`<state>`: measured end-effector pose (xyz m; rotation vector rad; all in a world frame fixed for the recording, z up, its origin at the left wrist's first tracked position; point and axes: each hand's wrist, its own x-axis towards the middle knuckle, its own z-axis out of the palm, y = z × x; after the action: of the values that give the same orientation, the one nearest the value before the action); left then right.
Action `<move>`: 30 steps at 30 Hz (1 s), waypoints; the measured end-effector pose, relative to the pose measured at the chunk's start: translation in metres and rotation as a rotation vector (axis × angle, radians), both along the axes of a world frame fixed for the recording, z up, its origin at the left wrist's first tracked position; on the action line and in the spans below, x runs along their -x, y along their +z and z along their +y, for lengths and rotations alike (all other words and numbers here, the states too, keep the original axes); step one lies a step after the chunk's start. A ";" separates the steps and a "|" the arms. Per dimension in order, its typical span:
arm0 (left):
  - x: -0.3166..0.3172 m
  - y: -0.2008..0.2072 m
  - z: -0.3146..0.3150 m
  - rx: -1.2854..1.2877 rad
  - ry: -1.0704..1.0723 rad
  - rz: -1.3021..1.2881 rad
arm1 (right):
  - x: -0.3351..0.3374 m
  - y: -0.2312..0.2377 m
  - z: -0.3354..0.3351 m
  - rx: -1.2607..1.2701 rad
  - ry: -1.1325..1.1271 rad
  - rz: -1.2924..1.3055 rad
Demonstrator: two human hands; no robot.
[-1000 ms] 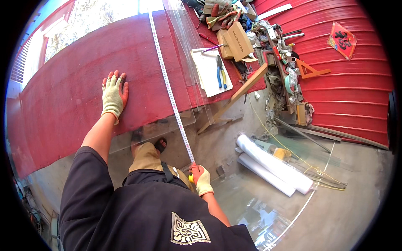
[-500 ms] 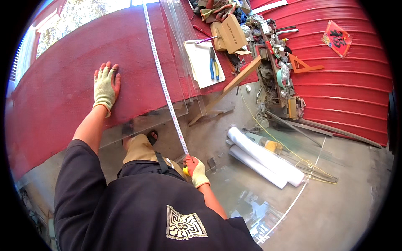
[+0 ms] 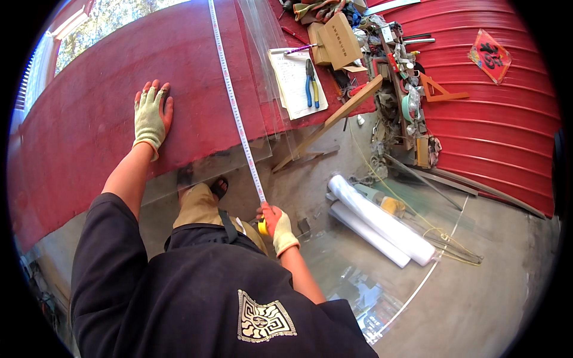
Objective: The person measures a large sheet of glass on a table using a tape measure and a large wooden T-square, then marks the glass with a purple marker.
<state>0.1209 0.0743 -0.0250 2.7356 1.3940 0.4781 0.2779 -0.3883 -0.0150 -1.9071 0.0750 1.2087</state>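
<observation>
Remotely, I look down on a red-covered table [image 3: 77, 143], with clear strips [image 3: 262, 59] lying toward its right side and a white measuring tape [image 3: 233, 98] stretched across it to their left. For a sound reading, I judge, the tape is best drawn taut, flat and free of twist, then read from straight above; where it overhangs the near edge, slack would let it sag. The tape clears one hand and meets the other: the gloved left hand [image 3: 152, 119] lies well to its left, palm down on the red surface, holding nothing. The gloved right hand [image 3: 279, 225], off the near edge and close to the person [image 3: 203, 286], is clenched around a yellow case [image 3: 262, 226], where the tape's near end sits. Its far end leaves my view.
</observation>
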 end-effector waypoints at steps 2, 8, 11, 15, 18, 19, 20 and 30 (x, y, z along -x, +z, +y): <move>0.000 0.000 0.000 -0.002 0.001 0.005 | -0.009 -0.010 0.021 -0.044 0.000 0.036; 0.002 -0.002 0.000 -0.010 0.007 0.012 | -0.035 -0.016 0.102 0.003 0.181 -0.028; -0.001 0.001 0.000 0.001 0.005 0.011 | -0.044 -0.029 0.125 0.049 0.233 -0.054; -0.004 -0.001 0.000 0.005 0.005 0.033 | -0.047 -0.048 0.132 0.013 0.199 -0.059; -0.002 -0.002 -0.001 -0.005 0.001 0.031 | -0.043 -0.048 0.139 0.015 0.173 -0.046; -0.001 -0.002 -0.001 -0.001 0.006 0.028 | -0.044 -0.047 0.143 0.026 0.178 -0.051; -0.001 0.002 0.000 0.002 0.010 0.024 | -0.044 -0.045 0.146 0.036 0.183 -0.057; -0.003 0.002 -0.001 0.004 -0.011 0.005 | -0.042 -0.046 0.146 0.118 0.235 -0.177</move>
<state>0.1242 0.0738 -0.0234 2.7413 1.3792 0.4680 0.3202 -0.2418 -0.0608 -2.1652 -0.1806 1.2032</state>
